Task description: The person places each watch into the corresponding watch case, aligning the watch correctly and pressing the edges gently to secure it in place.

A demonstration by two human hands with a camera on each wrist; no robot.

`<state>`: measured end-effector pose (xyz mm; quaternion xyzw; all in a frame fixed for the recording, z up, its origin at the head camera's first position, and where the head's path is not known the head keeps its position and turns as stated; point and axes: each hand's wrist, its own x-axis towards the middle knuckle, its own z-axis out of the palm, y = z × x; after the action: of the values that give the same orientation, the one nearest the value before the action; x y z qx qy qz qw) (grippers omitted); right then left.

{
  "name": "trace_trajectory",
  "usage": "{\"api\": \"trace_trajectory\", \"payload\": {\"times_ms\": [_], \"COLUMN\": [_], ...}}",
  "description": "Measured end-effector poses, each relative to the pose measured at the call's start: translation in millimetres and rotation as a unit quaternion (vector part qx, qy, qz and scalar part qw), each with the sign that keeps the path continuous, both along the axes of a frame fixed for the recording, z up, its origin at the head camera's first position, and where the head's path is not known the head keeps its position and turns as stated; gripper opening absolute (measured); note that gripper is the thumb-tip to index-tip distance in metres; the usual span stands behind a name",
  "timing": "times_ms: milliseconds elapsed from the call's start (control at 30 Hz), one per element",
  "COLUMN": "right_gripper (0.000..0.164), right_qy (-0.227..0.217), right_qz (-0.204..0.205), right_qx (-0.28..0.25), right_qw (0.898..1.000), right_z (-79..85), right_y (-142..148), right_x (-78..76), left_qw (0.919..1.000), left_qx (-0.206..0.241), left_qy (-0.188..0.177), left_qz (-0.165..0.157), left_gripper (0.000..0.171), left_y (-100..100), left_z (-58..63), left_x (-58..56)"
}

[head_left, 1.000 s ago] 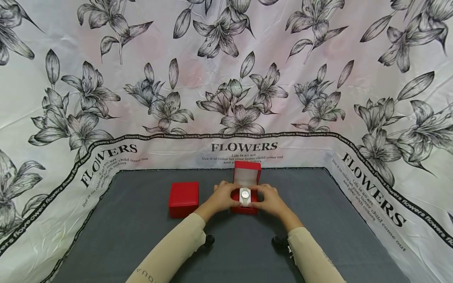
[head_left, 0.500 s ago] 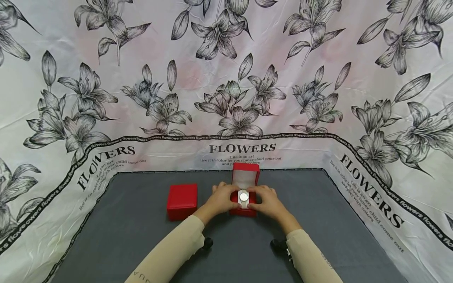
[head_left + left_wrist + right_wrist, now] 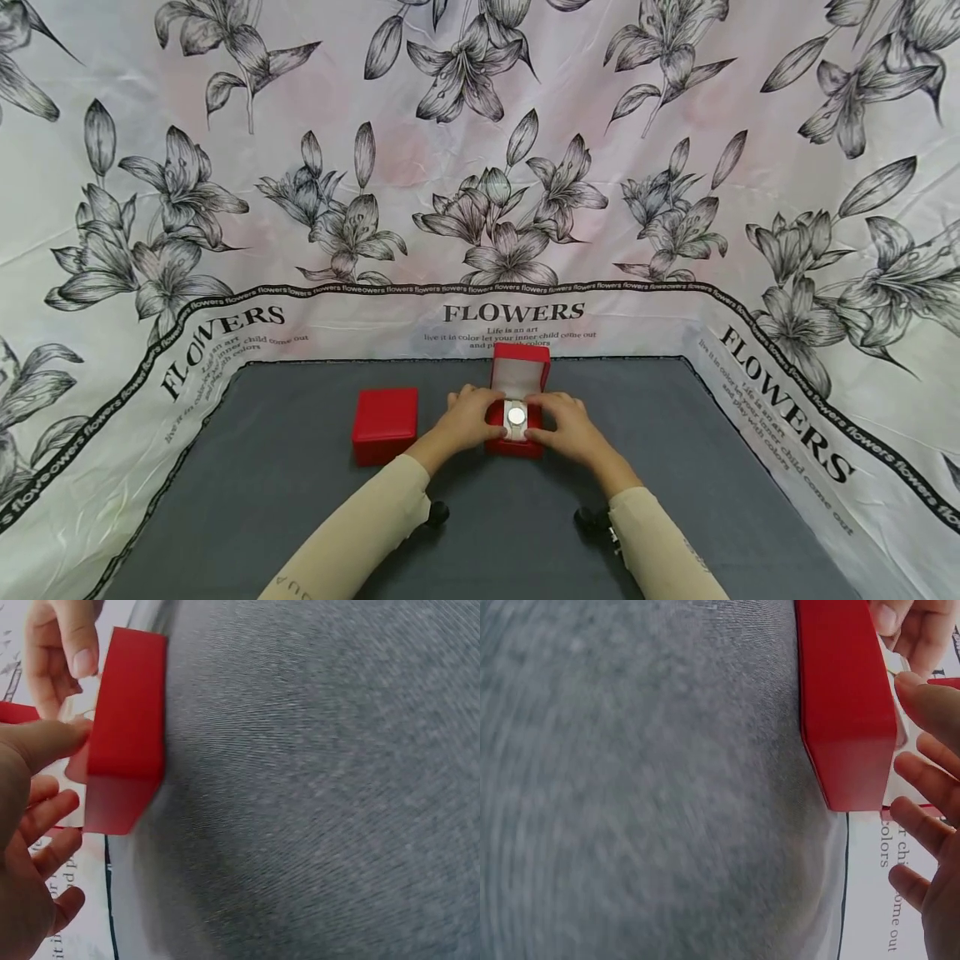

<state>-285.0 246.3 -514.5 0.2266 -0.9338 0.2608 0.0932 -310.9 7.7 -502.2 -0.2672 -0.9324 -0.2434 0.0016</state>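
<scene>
In the head view, a wristwatch (image 3: 516,417) with a round pale face and a whitish strap sits in the opened red box (image 3: 514,450), whose lid stands upright behind it. My left hand (image 3: 468,418) pinches the watch from the left, thumb at the near end and index finger at the far end. From the right, my right hand (image 3: 567,423) pinches it the same way. Both wrist views show the other fingers spread loosely beside the box. The red front wall (image 3: 131,712) hides most of the watch in the left wrist view.
A second red box (image 3: 385,425), with its lid down, stands left of my left hand on the grey cloth (image 3: 495,533). Behind the boxes rises a white flower-printed cloth (image 3: 517,192) with black lettering along its lower border.
Both hands stay at the wristwatch in the opened box, with only slight finger movement. The whole head view has shifted slightly.
</scene>
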Motion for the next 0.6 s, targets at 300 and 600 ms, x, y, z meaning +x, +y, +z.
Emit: {"api": "trace_trajectory", "payload": {"times_ms": [300,600], "right_gripper": [0.054,0.05], "right_qy": [0.015,0.05], "right_qz": [-0.013,-0.02], "right_qx": [-0.02,-0.025], "right_qw": [1.0,0.998], "right_z": [8.9,19.7], "right_y": [6.8,16.0], "right_x": [2.9,2.9], "left_qw": [0.9996,0.998], "left_qx": [0.023,0.063], "left_qy": [-0.007,0.011], "left_qz": [0.013,0.006], "left_gripper": [0.06,0.054], "left_y": [-12.5,-22.0], "left_z": [16.8,35.0], "left_x": [1.7,-3.1]}}
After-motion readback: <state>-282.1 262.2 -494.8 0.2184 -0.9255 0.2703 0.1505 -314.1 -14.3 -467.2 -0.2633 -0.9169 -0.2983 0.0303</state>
